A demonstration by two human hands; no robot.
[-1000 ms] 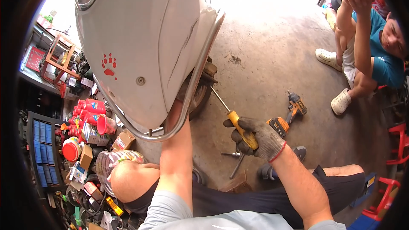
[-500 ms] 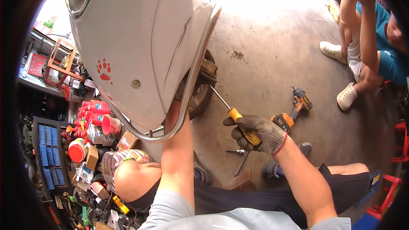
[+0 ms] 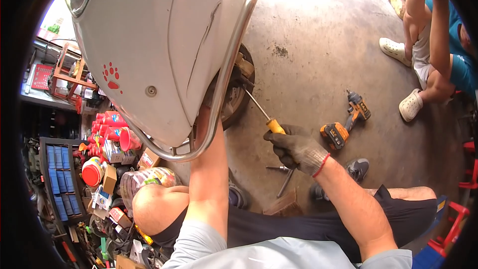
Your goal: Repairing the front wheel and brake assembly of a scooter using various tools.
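One gloved right hand (image 3: 298,149) wraps fingers tight round the yellow-handled screwdriver (image 3: 266,119); left hand hidden.

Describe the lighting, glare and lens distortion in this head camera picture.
Head view: hard daylight washes out the concrete floor at the top; the white scooter body is bright, while the shelves at left lie in shade. Fisheye bends the chrome rail and leaves a black rim at the edges. The gloved right hand on the yellow-handled screwdriver looks sharp; the left hand is hidden behind the body.
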